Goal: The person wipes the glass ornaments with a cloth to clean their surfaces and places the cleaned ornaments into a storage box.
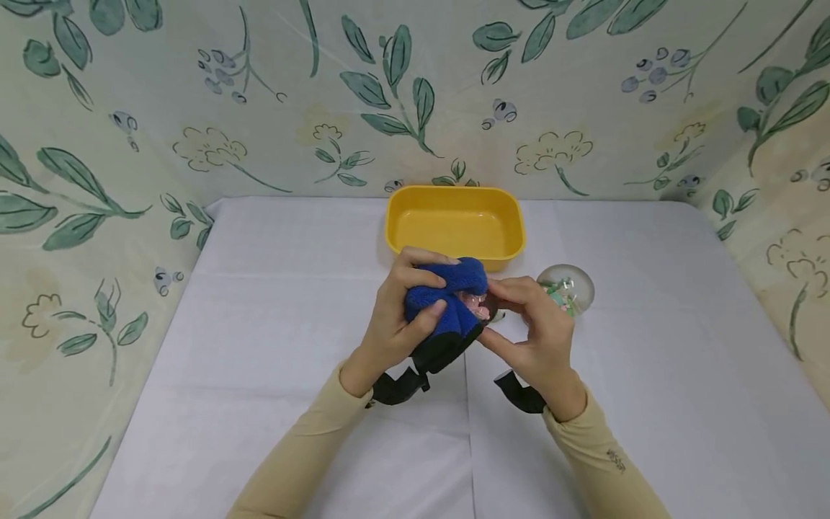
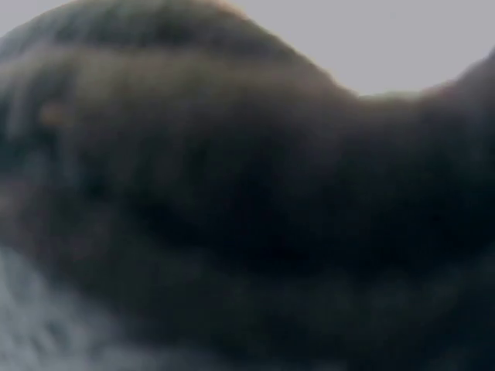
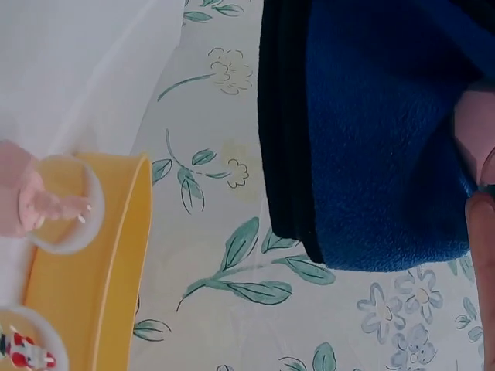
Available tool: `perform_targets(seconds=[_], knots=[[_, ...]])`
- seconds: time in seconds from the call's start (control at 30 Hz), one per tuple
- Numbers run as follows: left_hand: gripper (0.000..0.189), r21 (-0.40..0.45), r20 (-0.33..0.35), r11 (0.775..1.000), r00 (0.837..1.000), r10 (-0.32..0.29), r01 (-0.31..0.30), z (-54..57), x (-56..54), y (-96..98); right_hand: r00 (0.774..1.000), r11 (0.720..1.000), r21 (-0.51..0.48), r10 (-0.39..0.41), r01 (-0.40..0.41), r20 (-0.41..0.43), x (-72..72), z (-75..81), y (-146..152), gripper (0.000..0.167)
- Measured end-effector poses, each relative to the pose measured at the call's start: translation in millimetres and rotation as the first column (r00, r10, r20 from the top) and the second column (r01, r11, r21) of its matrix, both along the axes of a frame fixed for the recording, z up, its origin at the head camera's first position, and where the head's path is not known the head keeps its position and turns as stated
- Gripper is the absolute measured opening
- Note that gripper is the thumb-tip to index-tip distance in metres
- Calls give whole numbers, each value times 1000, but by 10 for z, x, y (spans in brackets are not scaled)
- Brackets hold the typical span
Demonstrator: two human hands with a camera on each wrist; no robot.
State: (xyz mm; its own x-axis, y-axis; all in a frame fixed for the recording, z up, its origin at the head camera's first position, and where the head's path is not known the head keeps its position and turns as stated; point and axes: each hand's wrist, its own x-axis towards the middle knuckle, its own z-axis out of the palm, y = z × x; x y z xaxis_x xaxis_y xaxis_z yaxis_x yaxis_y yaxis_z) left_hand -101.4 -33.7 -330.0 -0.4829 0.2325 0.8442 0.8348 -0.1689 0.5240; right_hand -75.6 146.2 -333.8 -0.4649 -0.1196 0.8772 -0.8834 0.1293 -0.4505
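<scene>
My left hand (image 1: 395, 306) grips a bunched blue cloth (image 1: 447, 303) with black edging, fingers over the top and thumb in front. The cloth wraps round a snow globe (image 1: 476, 305) with pink inside, largely hidden. At its right side my right hand (image 1: 534, 328) pinches the globe between thumb and fingers. In the right wrist view the cloth (image 3: 379, 147) hangs in folds, and a pink base (image 3: 476, 131) shows at its edge near a fingertip. Dark blur (image 2: 247, 178) fills most of the left wrist view.
A yellow tub (image 1: 454, 252) stands at the back of the white-covered table (image 1: 292, 303). Right of my right hand lies a clear globe (image 1: 570, 288) with green inside. The right wrist view shows a pink-based globe (image 3: 58, 202) and one with a snowman (image 3: 27, 352) by the tub.
</scene>
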Motion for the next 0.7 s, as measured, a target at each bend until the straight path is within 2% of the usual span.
perform_targets(seconds=[0.1,0.2,0.27,0.33,0.47,0.57,0.7], knots=[[23,-31,-13,1000,1000,3,-3,-7,-1,7,993,999,-43,-25,30,114,29,-10,-14,53],[22,-46,-28,999,1000,2,-3,-16,1,16,969,995,-62,-57,73,239,66,-17,-19,57],[22,-47,-39,999,999,12,-14,-23,0,18,955,996,-70,-41,64,293,85,-14,-15,57],[22,-35,-48,999,999,20,-21,-30,-5,15,951,997,-69,-6,28,309,91,-9,-11,55],[22,-7,-56,999,997,43,-43,-28,-24,-3,965,996,-47,82,-73,251,86,-10,-10,58],[22,7,-59,999,997,53,-53,-10,-29,-20,984,996,-3,94,-94,151,68,-27,-16,58],[22,9,-67,999,996,53,-53,-6,-20,-33,1000,999,50,6,-6,5,25,-61,-14,49]])
